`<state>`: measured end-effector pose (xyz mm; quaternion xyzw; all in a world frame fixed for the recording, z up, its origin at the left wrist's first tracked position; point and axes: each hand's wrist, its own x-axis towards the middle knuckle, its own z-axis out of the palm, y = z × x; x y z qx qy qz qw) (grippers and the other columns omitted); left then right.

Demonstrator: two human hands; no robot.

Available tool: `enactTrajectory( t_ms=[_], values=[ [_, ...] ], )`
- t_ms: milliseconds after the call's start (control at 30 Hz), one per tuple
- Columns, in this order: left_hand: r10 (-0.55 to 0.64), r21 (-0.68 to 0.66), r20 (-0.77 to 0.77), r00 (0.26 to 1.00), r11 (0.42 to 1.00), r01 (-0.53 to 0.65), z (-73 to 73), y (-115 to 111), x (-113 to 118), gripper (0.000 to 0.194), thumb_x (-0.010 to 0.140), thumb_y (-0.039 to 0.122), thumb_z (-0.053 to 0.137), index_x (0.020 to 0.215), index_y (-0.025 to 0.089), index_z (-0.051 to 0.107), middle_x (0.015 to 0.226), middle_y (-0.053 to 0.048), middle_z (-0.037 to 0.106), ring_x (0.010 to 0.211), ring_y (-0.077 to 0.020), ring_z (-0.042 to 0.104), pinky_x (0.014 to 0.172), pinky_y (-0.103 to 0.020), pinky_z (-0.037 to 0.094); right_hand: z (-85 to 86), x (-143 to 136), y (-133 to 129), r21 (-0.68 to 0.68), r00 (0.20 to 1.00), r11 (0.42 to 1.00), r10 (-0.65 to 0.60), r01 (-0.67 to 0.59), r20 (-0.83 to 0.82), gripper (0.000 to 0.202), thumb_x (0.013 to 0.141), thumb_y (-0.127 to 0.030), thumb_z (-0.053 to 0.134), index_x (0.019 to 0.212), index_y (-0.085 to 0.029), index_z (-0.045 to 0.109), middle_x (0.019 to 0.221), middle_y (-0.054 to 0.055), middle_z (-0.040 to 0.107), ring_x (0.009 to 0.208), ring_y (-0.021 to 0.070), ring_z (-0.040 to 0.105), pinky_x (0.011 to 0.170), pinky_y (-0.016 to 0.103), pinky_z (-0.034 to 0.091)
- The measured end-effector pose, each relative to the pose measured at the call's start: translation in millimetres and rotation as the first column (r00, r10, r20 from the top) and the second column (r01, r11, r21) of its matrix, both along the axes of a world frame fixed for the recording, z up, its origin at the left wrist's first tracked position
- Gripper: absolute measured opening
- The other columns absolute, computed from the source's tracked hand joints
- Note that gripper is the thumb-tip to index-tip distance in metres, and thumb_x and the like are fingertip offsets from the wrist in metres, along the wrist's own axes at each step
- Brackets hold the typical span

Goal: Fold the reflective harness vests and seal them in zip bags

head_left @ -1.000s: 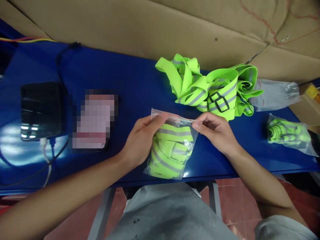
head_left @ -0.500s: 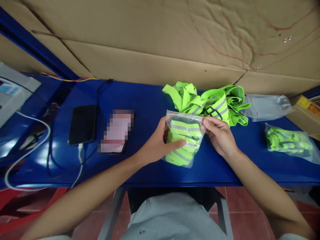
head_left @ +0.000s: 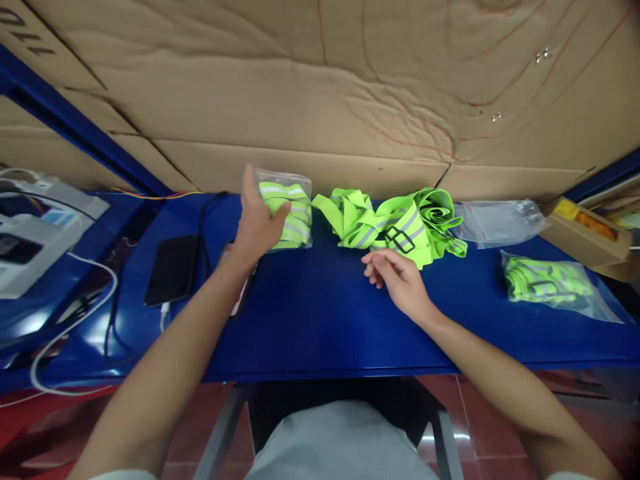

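Observation:
My left hand (head_left: 260, 223) grips a clear zip bag (head_left: 295, 220) at the back of the blue table, thumb across its front. Folded neon-yellow reflective straps with grey stripes fill the bag, which stands against the cardboard. My right hand (head_left: 397, 277) hovers over the table with its fingers loosely curled and nothing visible in them. Just behind it lies a loose heap of neon reflective straps (head_left: 357, 220) with a black buckle (head_left: 400, 239). The fingers of my left hand behind the bag are hidden.
Right of the heap are empty clear bags (head_left: 500, 223), a filled bag of straps (head_left: 555, 280) and a cardboard box (head_left: 587, 233). On the left lie a black phone (head_left: 171, 270) on a white cable, another phone (head_left: 243, 293) partly under my forearm, and a white device (head_left: 40, 233).
My left hand has carried the filled bag left and back to the cardboard. My right hand has let go of the bag's top edge and moved slightly left, its fingers curled.

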<state>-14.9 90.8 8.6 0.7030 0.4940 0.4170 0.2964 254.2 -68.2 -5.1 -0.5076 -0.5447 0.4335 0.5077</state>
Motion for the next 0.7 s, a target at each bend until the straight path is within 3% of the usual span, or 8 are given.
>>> enactTrajectory(
  t_ms=[100,200,300,400,500,567,633,700],
  values=[
    [0.099,0.093,-0.109,0.989,0.992,-0.089,-2.0,-2.2,19.2,0.102,0.091,0.068,0.066,0.166,0.018,0.019,0.180,-0.012,0.003,0.165,-0.0426,-0.001,0.132,-0.057,0.011,-0.7,-2.9,-6.1,0.045,0.995,0.998,0.040,-0.044,0.092,0.043,0.102,-0.057,0.056,0.101,-0.018,0.074,0.078,0.003,0.070,0.064,0.0102,0.064,0.061,0.023,0.052],
    [-0.007,0.257,-0.298,0.955,0.962,0.087,9.5,-18.4,45.9,0.081,0.097,0.051,0.064,0.164,0.022,0.029,0.181,-0.002,-0.002,0.165,-0.0397,0.000,0.133,-0.054,0.007,0.2,-1.1,-9.8,0.117,0.978,0.991,0.045,-0.070,0.202,0.034,0.103,-0.048,0.057,0.103,-0.019,0.076,0.083,0.004,0.073,0.070,0.0116,0.066,0.069,0.025,0.054],
    [-0.317,0.144,-0.613,0.724,0.855,0.497,20.7,-30.1,75.5,0.088,0.082,0.023,0.073,0.161,0.020,0.035,0.179,-0.014,0.012,0.165,-0.0389,0.012,0.132,-0.058,0.013,-0.1,0.8,-11.1,0.260,0.904,0.946,0.067,-0.192,0.422,0.028,0.106,-0.036,0.052,0.106,-0.021,0.075,0.094,0.006,0.077,0.079,0.0139,0.070,0.077,0.028,0.056],
    [-0.396,0.010,-0.714,0.577,0.819,0.574,21.9,-28.6,100.6,0.094,0.074,0.007,0.071,0.161,0.022,0.038,0.175,-0.018,0.024,0.164,-0.0419,0.016,0.129,-0.066,0.012,-2.9,1.1,-9.9,0.325,0.819,0.895,0.074,-0.306,0.569,0.026,0.105,-0.029,0.049,0.105,-0.021,0.075,0.097,0.005,0.079,0.085,0.0164,0.073,0.081,0.030,0.057],
    [-0.376,-0.005,-0.647,0.664,0.873,0.488,20.7,-18.5,112.1,0.078,0.081,0.013,0.067,0.156,0.021,0.046,0.156,-0.019,0.055,0.147,-0.0435,0.047,0.119,-0.063,0.033,-6.9,2.9,-5.7,0.325,0.813,0.904,0.041,-0.277,0.581,0.025,0.104,-0.029,0.050,0.103,-0.023,0.074,0.099,0.005,0.079,0.091,0.0185,0.075,0.083,0.032,0.057],
    [-0.316,0.053,-0.502,0.805,0.918,0.393,23.2,-12.2,111.4,0.070,0.083,0.018,0.067,0.151,0.023,0.051,0.143,-0.014,0.064,0.131,-0.0388,0.061,0.113,-0.053,0.042,-9.6,6.8,-1.0,0.337,0.823,0.922,-0.036,-0.192,0.567,0.027,0.106,-0.032,0.048,0.107,-0.022,0.073,0.104,0.007,0.078,0.094,0.0191,0.074,0.085,0.033,0.058],
    [-0.233,0.075,-0.122,0.965,0.967,0.243,28.6,-8.7,105.4,0.064,0.078,0.018,0.070,0.140,0.025,0.058,0.130,-0.008,0.069,0.116,-0.0299,0.066,0.105,-0.041,0.047,-12.3,13.1,5.2,0.354,0.827,0.932,-0.144,-0.070,0.544,0.029,0.107,-0.035,0.046,0.113,-0.021,0.071,0.108,0.009,0.076,0.095,0.0197,0.072,0.088,0.034,0.058],
    [-0.120,0.009,0.284,0.951,0.992,0.123,34.5,-9.3,95.9,0.056,0.073,0.015,0.071,0.128,0.025,0.062,0.113,-0.002,0.071,0.099,-0.0209,0.067,0.089,-0.030,0.050,-14.9,20.7,12.4,0.365,0.814,0.930,-0.238,0.034,0.530,0.031,0.108,-0.038,0.045,0.120,-0.020,0.067,0.113,0.011,0.074,0.099,0.0216,0.071,0.092,0.038,0.058]
  ],
)
